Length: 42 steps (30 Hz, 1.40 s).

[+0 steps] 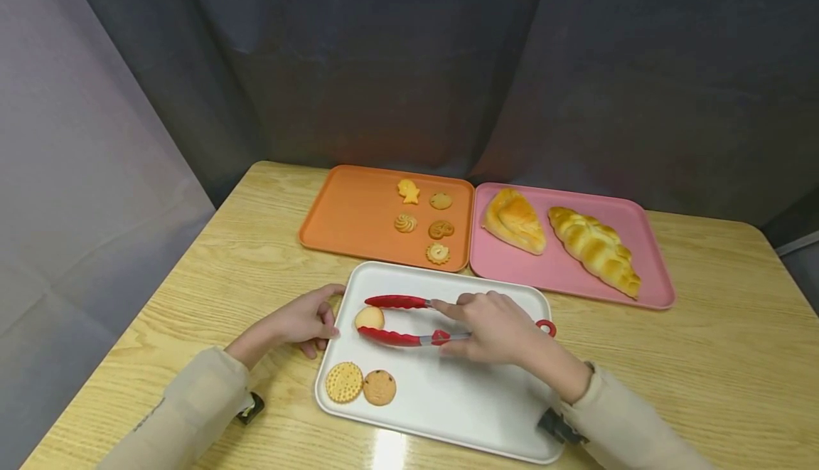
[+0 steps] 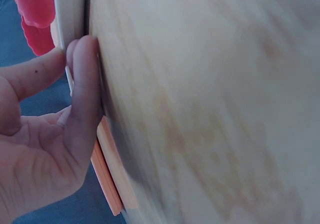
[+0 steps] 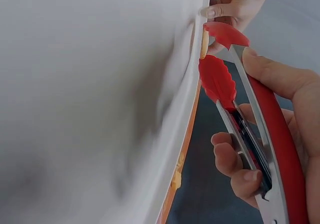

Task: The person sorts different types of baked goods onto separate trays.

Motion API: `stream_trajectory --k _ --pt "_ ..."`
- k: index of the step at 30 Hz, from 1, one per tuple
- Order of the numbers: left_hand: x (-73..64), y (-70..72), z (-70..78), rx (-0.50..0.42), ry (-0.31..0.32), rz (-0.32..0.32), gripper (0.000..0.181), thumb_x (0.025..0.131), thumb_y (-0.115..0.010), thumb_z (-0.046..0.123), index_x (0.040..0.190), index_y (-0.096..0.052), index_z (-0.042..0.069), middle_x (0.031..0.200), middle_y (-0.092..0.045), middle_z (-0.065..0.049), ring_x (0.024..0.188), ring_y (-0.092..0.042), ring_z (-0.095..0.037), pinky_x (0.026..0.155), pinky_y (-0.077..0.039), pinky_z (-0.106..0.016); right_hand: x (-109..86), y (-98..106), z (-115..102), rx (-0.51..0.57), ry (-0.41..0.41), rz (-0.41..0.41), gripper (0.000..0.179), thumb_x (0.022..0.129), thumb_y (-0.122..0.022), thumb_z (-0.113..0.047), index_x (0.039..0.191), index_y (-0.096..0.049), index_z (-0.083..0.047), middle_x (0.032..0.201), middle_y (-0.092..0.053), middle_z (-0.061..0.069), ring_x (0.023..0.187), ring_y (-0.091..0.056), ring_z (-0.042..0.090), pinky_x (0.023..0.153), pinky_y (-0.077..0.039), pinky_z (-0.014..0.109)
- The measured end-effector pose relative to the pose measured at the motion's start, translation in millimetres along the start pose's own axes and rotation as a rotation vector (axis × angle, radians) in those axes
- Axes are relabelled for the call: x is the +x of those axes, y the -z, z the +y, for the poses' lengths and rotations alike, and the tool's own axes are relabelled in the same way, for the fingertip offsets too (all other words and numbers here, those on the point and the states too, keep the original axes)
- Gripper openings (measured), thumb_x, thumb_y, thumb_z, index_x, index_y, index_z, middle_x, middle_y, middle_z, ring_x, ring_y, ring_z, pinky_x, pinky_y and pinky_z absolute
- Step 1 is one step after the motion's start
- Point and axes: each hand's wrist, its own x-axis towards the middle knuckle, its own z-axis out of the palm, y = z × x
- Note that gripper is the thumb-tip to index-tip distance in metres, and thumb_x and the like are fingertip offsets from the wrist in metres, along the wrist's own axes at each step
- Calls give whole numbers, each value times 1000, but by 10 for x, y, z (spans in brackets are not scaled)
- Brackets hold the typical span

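Observation:
My right hand [image 1: 495, 328] grips red-and-silver tongs [image 1: 441, 338], thumb on one arm and fingers curled round the other in the right wrist view. The scalloped red heads of the tongs stand apart on either side of a plain round cookie [image 1: 369, 318] at the left of the white tray [image 1: 461, 413]. The lower head overlaps the cookie's edge in the head view. At the tray's left rim, my left hand [image 1: 307, 319] pinches the edge between thumb and fingers [image 2: 85, 79]. A dotted round cracker [image 1: 345, 382] and a chocolate-chip cookie [image 1: 379, 387] lie side by side near the tray's front left corner.
Behind the white tray, an orange tray [image 1: 358, 207] bears several small cookies, one fish-shaped [image 1: 408, 191]. To its right a pink tray [image 1: 646, 257] holds a triangular pastry [image 1: 514, 221] and a braided loaf [image 1: 595, 249]. A dark curtain [image 1: 397, 65] hangs behind the wooden table [image 1: 723, 342].

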Motion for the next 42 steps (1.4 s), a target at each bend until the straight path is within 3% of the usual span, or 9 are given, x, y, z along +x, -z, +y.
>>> stream_trajectory --k 9,21,30,36,42 --pt "-7 7 1 -5 -7 -8 68 82 -58 -5 140 -25 5 69 -52 -10 51 -52 -16 39 -49 -32 33 42 80 -32 2 29 60 70 -73 -45 121 -61 -16 63 -51 -5 45 -30 7 41 -28 20" --pt "2 7 -2 -3 5 6 69 82 -59 -5 141 -25 6 70 -52 -10 51 -52 -17 40 -49 -32 87 111 185 -14 -66 51 61 69 -75 -43 121 -61 -14 76 -63 4 46 -35 9 39 -29 21" --pt "-7 9 -8 -6 -16 -6 69 82 -59 -5 141 -24 5 69 -52 -10 51 -53 -17 40 -49 -32 130 136 260 -27 -84 84 59 69 -76 -42 120 -62 -13 58 -48 -5 44 -30 10 39 -25 21" --pt "-5 6 -1 -5 -3 -4 69 83 -59 -4 141 -24 5 70 -52 -10 51 -52 -17 40 -49 -32 174 136 323 -39 -77 118 58 70 -76 -40 119 -62 -13 63 -56 2 43 -29 10 39 -25 20" --pt "-5 3 -2 -9 -1 -6 69 83 -59 -4 141 -24 6 70 -52 -10 52 -52 -17 40 -49 -32 221 147 397 -40 -109 102 59 71 -75 -40 121 -61 -13 60 -52 -2 43 -31 10 39 -28 21"
